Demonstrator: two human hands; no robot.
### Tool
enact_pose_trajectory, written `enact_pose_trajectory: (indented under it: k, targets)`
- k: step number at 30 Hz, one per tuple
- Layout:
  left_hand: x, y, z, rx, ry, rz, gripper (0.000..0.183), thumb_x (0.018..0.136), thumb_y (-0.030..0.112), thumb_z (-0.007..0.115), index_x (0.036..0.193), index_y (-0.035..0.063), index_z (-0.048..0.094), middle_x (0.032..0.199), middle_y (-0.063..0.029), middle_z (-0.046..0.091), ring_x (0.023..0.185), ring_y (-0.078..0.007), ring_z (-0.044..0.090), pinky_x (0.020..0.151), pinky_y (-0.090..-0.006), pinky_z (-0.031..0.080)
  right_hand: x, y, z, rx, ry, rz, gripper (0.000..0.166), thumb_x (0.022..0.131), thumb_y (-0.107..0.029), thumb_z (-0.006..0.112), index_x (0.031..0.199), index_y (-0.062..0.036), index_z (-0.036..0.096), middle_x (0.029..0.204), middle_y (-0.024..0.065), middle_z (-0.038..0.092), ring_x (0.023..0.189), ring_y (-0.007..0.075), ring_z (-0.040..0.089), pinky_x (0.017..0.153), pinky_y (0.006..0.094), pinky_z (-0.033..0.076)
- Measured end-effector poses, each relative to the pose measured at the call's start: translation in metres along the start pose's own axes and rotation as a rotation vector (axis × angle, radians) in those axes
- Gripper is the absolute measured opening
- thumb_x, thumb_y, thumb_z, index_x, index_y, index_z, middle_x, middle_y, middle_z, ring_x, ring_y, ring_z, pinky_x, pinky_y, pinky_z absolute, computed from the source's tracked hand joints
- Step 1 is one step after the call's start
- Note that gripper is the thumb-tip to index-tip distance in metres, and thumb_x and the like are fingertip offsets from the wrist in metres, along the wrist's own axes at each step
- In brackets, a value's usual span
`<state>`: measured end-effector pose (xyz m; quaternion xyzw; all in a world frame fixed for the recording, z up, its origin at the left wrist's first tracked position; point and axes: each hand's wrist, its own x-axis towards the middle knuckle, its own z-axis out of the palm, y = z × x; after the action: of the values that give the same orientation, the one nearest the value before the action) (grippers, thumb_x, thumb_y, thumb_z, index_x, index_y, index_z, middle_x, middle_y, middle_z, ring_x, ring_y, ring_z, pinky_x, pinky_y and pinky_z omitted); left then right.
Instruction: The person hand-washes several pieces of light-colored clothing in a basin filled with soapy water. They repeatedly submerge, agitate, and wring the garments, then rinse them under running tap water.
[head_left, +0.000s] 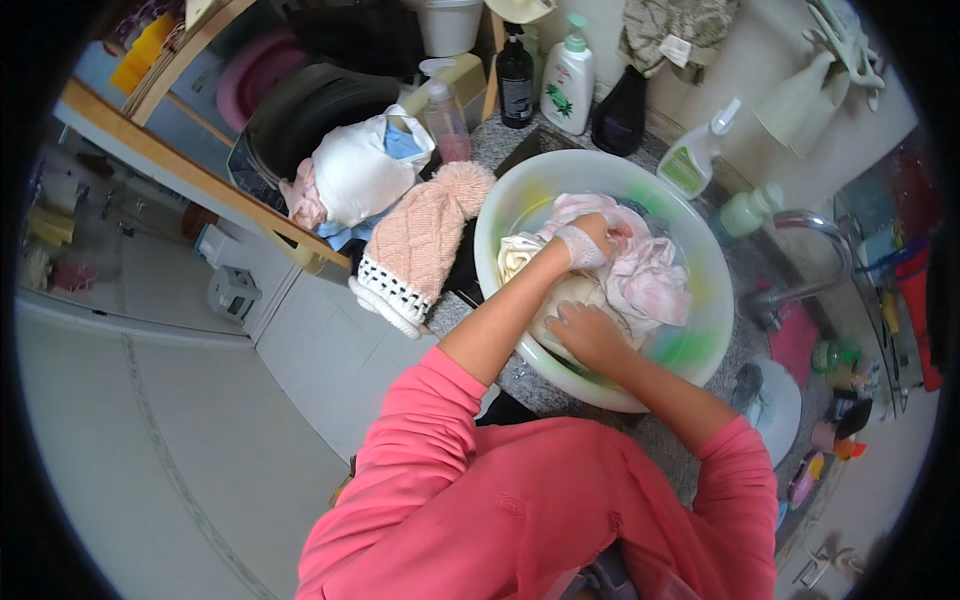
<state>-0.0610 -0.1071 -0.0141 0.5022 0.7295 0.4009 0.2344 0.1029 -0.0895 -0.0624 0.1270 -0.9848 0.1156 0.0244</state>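
A wide, whitish plastic basin (491, 225) with green and yellow patches sits before me on the counter, holding wet laundry. My left hand (596, 236) reaches into it, fingers curled into a pale pink-and-white cloth (649, 281). White lather or a white covering surrounds that wrist. Lower in the basin, my right hand (589, 334) lies on a cream cloth (574, 296) with its fingers bent. Whether it grips the fabric is hidden. A cream fold (517, 255) shows by the left wall, and a dark grey cloth (649, 215) lies partly under the pink one at the far side.
Behind the basin stand a dark pump bottle (515, 79), a white pump bottle (568, 82) and a spray bottle (690, 161). A chrome faucet (817, 225) curves at the right. Left of the basin lie a pink knit hat (416, 244) and a white cloth bundle (364, 169).
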Motion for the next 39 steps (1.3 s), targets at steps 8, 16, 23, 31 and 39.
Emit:
enact_pose_trajectory:
  k: [8,16,23,31,39]
  targets:
    - [-0.05,-0.022,-0.102,0.014,0.291,-0.152,0.024,0.084,0.013,0.056,0.106,0.0043,0.061,0.098,-0.01,0.065,0.09,-0.0188,0.061,0.08,-0.0298,0.048,-0.001,0.004,0.0,0.143,-0.173,-0.016,0.009,0.075,-0.01,0.057,0.082,-0.0072,0.051,0.08,0.011,0.055,0.076,0.0296,0.06,0.062,0.0397,0.048]
    - [-0.182,-0.092,-0.134,0.577,0.275,-0.514,0.078,0.076,0.035,0.065,0.136,0.001,0.029,0.139,-0.0218,0.031,0.13,-0.038,0.026,0.106,-0.0393,0.025,-0.011,0.019,-0.023,0.372,-0.206,0.201,0.03,0.079,-0.021,0.061,0.106,-0.0076,0.056,0.097,0.0139,0.061,0.087,0.0317,0.06,0.074,0.04,0.048]
    - [-0.21,-0.099,-0.134,0.603,0.418,-0.664,0.04,0.07,0.018,0.067,0.105,0.0063,0.052,0.103,-0.0226,0.059,0.09,-0.037,0.058,0.075,-0.0422,0.047,-0.043,0.06,-0.059,0.79,0.139,0.455,0.032,0.085,-0.02,0.06,0.112,-0.0041,0.057,0.101,0.0136,0.064,0.09,0.0239,0.062,0.078,0.0315,0.048]
    - [-0.163,0.03,-0.221,-0.048,0.675,-0.141,0.026,0.087,0.014,0.058,0.106,-0.0012,0.052,0.087,-0.0047,0.055,0.079,-0.0109,0.051,0.069,-0.0238,0.043,-0.131,0.09,-0.118,0.905,0.645,0.781,0.023,0.089,-0.011,0.054,0.109,-0.0003,0.057,0.089,0.0074,0.063,0.08,0.013,0.06,0.075,0.0259,0.047]
    - [-0.069,0.043,-0.23,-0.94,0.739,0.254,0.06,0.09,0.045,0.041,0.133,0.0044,0.034,0.129,-0.0111,0.045,0.114,-0.0236,0.049,0.097,-0.0378,0.041,-0.206,0.141,-0.119,0.642,1.247,1.043,0.026,0.089,-0.017,0.056,0.109,-0.0009,0.05,0.074,0.0039,0.057,0.062,0.0091,0.054,0.058,0.0226,0.044]
